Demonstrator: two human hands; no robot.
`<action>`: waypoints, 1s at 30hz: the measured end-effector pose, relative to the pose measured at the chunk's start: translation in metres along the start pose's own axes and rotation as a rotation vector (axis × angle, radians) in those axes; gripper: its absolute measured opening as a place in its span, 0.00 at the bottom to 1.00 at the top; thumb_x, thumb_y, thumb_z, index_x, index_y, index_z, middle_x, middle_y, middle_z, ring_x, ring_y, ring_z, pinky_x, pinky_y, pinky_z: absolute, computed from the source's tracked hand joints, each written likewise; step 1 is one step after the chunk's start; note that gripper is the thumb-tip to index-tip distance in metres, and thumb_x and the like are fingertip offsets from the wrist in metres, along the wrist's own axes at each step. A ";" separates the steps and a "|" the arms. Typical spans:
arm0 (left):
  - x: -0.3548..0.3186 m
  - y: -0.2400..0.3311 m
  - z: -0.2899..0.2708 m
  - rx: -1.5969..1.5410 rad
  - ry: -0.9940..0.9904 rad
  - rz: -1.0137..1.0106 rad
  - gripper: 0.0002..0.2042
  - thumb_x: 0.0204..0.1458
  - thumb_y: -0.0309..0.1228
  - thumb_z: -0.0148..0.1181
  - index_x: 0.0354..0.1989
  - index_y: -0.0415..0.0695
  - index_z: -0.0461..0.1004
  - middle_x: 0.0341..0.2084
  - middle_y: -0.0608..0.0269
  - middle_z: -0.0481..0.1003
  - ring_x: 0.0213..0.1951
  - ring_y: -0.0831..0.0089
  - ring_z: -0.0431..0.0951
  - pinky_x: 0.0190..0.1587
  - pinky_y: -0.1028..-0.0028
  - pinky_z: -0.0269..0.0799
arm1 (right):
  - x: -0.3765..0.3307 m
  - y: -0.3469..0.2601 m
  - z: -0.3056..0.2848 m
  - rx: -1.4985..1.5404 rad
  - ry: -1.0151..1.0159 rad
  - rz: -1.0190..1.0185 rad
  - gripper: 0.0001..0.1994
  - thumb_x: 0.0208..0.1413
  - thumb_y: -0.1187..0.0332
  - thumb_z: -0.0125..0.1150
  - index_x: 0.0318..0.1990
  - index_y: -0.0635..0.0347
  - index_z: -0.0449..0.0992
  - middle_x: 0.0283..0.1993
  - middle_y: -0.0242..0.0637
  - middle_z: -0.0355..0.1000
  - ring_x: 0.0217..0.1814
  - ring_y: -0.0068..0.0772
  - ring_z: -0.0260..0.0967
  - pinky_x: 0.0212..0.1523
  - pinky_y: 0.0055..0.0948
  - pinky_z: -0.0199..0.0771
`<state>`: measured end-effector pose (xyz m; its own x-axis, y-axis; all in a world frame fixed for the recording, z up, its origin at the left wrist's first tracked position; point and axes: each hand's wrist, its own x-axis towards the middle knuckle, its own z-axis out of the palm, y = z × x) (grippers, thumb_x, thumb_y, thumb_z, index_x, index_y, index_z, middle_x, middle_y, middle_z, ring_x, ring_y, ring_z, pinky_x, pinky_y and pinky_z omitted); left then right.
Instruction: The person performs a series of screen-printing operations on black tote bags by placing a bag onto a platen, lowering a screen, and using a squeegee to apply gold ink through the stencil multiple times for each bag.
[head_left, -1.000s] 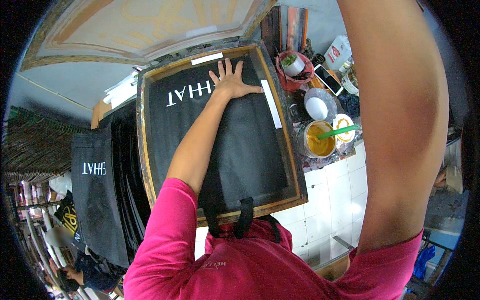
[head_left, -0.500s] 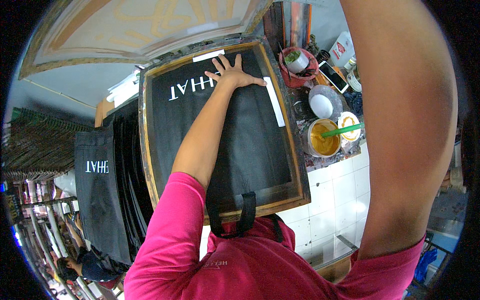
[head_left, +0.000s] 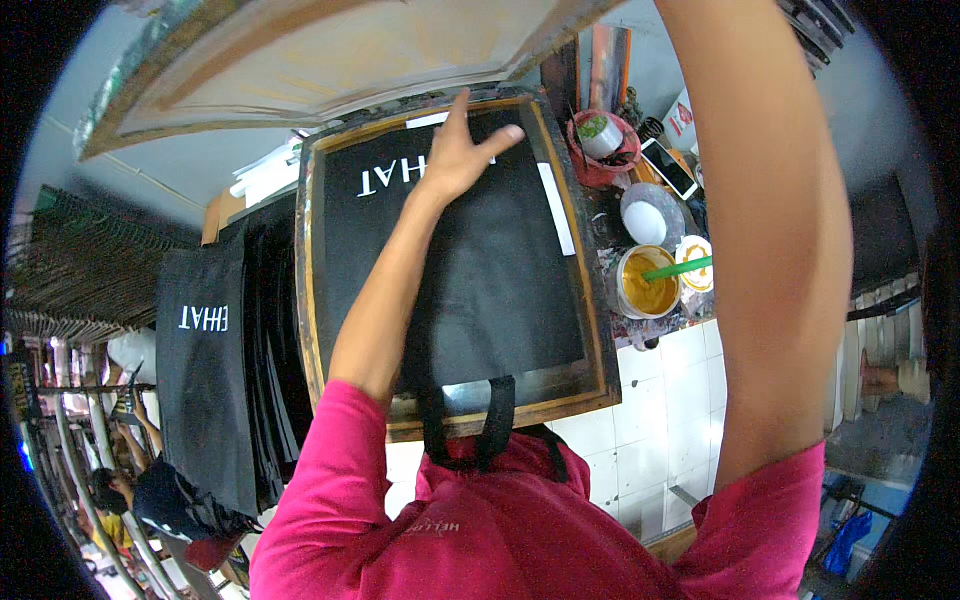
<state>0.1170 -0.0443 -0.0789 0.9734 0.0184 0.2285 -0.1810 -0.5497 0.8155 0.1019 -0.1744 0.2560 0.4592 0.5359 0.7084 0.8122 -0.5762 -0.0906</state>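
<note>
A black fabric bag (head_left: 500, 270) with white lettering lies flat inside a wood-edged board (head_left: 310, 290). Its handles (head_left: 497, 425) hang over the board's near edge, against my pink shirt. Over the bag's far part is my left hand (head_left: 460, 165), thumb apart and fingers stretched toward the far edge; whether it touches the fabric I cannot tell. My right arm (head_left: 775, 250) reaches up past the top of the picture, so that hand is out of sight. Above the board tilts a raised printing screen (head_left: 350, 65), with faint yellowish marks on its mesh.
More black bags (head_left: 205, 380) hang in a stack at the left. On the right stand a tub of yellow ink (head_left: 648, 285) with a green stick, a white round lid (head_left: 643, 222), a phone (head_left: 668, 168) and a red bowl (head_left: 605, 170). Another person (head_left: 165, 500) is at lower left.
My left hand has turned, and its spread fingers have drawn closer together at the bag's far part. The raised screen sits lower and further right in the picture. The view has shifted slightly.
</note>
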 end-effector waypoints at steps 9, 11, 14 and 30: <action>-0.285 0.065 -0.133 -0.679 0.282 -0.149 0.31 0.57 0.51 0.65 0.47 0.27 0.74 0.26 0.42 0.80 0.21 0.60 0.80 0.29 0.62 0.79 | -0.217 -0.095 0.049 0.065 0.041 0.226 0.15 0.45 0.69 0.72 0.41 0.63 0.78 0.38 0.46 0.77 0.41 0.53 0.76 0.44 0.46 0.75; -0.331 0.048 -0.112 -0.833 0.204 -0.478 0.15 0.59 0.35 0.63 0.31 0.31 0.79 0.23 0.46 0.81 0.19 0.69 0.79 0.29 0.68 0.78 | -0.268 -0.105 0.065 0.045 -0.128 0.241 0.13 0.48 0.69 0.64 0.43 0.59 0.74 0.40 0.43 0.73 0.45 0.47 0.73 0.45 0.46 0.72; -0.366 0.027 -0.074 -0.956 0.283 -0.708 0.13 0.59 0.33 0.63 0.30 0.34 0.80 0.26 0.49 0.83 0.20 0.74 0.78 0.25 0.76 0.74 | -0.321 -0.112 0.115 -0.046 -0.232 0.144 0.12 0.47 0.69 0.63 0.40 0.58 0.73 0.39 0.41 0.73 0.44 0.45 0.72 0.44 0.44 0.71; -0.371 0.002 -0.077 -0.989 0.097 -0.856 0.14 0.56 0.25 0.53 0.46 0.24 0.73 0.36 0.42 0.83 0.23 0.72 0.82 0.21 0.81 0.73 | -0.328 -0.143 0.105 -0.034 -0.543 0.067 0.09 0.51 0.69 0.61 0.38 0.61 0.71 0.36 0.42 0.72 0.41 0.46 0.71 0.41 0.43 0.72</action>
<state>-0.2553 0.0118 -0.1207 0.8240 0.1367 -0.5499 0.4190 0.5064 0.7537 -0.1273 -0.2028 -0.0367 0.6368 0.7335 0.2376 0.7666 -0.6352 -0.0938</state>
